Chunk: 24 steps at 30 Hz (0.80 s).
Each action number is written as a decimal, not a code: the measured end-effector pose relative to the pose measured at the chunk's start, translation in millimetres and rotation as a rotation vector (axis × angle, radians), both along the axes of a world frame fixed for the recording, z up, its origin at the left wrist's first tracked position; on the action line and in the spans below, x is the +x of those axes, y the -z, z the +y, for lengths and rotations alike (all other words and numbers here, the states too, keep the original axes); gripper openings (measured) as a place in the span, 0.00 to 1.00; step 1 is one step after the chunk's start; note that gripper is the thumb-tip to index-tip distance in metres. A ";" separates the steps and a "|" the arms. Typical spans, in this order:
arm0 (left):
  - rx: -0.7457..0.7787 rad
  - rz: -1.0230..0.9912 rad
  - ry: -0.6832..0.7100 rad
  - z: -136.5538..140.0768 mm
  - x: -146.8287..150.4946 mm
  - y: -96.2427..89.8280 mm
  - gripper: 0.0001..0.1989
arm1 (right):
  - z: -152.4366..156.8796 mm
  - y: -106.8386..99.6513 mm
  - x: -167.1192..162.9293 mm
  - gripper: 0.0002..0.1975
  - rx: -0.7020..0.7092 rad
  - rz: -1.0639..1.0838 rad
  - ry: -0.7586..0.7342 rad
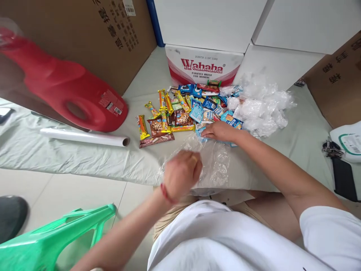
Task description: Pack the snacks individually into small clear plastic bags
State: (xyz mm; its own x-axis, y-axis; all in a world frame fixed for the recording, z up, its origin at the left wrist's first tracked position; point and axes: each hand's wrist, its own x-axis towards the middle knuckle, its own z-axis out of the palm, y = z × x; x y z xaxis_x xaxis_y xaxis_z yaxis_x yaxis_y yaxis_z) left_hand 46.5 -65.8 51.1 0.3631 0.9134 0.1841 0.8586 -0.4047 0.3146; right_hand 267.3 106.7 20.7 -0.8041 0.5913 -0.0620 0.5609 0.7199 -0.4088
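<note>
Before you: "Wahaha PURIFIED WATER" carton (204, 79); right hand (220, 131) at snack packets (196, 113), left hand (182, 171) blurred, both grips unclear.

Snacks (182, 117) before carton (203, 67), plastic bundles (263, 107) right

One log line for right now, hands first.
left hand: blurred, at clear plastic, grip unclear | right hand: at snack packets | bundled plastic: right of packets | Wahaha box: behind packets
</note>
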 end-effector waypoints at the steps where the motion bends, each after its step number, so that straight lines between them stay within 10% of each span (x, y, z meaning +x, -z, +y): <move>1: -0.004 0.002 0.030 23.6 -0.4 12.6 0.19 | 4.7 -2.4 3.3 0.11 -0.006 -0.049 -0.017; 7: -0.114 0.042 0.140 66.3 -12.8 83.6 0.26 | -14.8 -18.4 33.0 0.20 0.288 -0.175 0.361; 10: -0.071 0.040 -0.064 39.0 -16.2 91.4 0.30 | -81.5 -4.2 24.7 0.23 0.384 0.002 0.581; 16: -0.052 0.022 -0.331 3.9 -35.4 86.0 0.30 | -198.0 50.8 14.3 0.33 0.162 0.046 0.425; 20: 0.033 0.034 -0.392 0.1 -48.3 76.1 0.24 | -183.4 42.0 47.1 0.24 0.069 0.235 0.515; 24: 0.154 0.033 -0.240 20.3 -46.7 72.9 0.16 | -127.0 21.5 72.7 0.20 0.214 0.101 0.987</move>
